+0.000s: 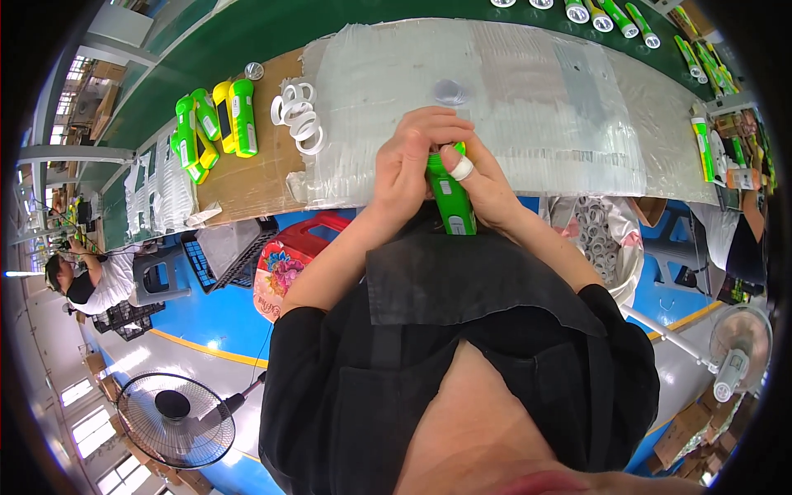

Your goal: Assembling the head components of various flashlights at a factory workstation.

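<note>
A green flashlight [450, 202] stands between my hands at the table's near edge, its body pointing toward me. My right hand [488, 186] is wrapped round its upper part, with a white band on the thumb. Curled over the head end is my left hand [404, 157], its fingers meeting those of the right. The flashlight's head is mostly hidden under the fingers. Just beyond the hands lies a clear round lens [450, 91] on the covered tabletop. White plastic rings [304, 126] lie in a loose pile to the left.
Several green and yellow flashlights [242, 120] lie at the left, others [620, 20] along the far right. A bag of rings [596, 235] hangs right of me. A red stool [285, 260] and fans [175, 417] stand nearby. Other people sit at both sides.
</note>
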Tool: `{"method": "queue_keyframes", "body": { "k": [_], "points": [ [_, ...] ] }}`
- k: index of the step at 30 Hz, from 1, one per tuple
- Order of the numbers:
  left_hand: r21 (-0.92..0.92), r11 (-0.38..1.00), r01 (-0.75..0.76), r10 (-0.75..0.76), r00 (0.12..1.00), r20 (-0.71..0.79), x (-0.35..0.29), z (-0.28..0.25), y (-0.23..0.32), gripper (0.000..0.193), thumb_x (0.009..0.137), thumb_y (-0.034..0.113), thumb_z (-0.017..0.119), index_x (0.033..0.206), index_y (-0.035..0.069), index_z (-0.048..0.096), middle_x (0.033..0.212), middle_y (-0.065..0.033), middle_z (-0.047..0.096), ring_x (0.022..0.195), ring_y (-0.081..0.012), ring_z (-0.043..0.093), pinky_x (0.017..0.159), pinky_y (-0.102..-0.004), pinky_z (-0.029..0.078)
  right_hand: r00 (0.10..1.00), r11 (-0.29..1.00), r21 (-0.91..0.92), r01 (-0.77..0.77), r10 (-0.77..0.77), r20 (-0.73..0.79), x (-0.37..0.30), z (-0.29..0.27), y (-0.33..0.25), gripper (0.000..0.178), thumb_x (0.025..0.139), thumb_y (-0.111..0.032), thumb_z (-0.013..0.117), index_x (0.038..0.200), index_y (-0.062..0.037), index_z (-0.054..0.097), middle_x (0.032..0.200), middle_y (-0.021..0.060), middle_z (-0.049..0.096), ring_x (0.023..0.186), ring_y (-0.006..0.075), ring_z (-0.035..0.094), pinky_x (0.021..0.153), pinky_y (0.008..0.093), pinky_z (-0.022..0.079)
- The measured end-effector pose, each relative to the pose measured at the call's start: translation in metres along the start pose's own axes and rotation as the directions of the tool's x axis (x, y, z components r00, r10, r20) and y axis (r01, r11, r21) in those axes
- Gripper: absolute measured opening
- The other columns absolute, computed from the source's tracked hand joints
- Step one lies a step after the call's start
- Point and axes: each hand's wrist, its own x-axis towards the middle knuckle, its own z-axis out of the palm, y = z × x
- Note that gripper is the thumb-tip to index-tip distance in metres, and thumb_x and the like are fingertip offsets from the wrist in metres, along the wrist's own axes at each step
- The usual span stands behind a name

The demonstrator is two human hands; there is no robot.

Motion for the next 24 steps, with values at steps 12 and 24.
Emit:
{"method": "queue_keyframes", "body": {
  "k": [12,24],
  "points": [
    [0.693,0.718,-0.063,-0.049,0.989,0.141,0.062,-0.020,-0.094,0.052,0.082,0.027,0.074,0.126,0.005,0.059,0.126,-0.0156,0.058,0.121,-0.0315,0.051,0.100,-0.0399,0.043,0.969,0.999,-0.020,0.026,-0.030,-0.244,-0.004,-0.044,-0.021,0.053,0.095,-0.047,0.053,0.131,-0.0084,0.046,0.086,0.0130,0.061,0.073,0.0191,0.059,0.067,0.0321,0.048],
    [0.325,0.945,0.039,-0.096,0.982,0.162,0.051,-0.021,-0.032,0.044,0.085,0.022,0.070,0.126,0.009,0.062,0.117,-0.0097,0.059,0.108,-0.0218,0.053,0.088,-0.0332,0.045,0.981,0.999,-0.038,-0.019,0.011,-0.192,0.005,-0.039,-0.026,0.049,0.096,-0.041,0.053,0.129,-0.0044,0.049,0.086,0.0111,0.060,0.074,0.0175,0.059,0.066,0.0303,0.048]
  ]
}}
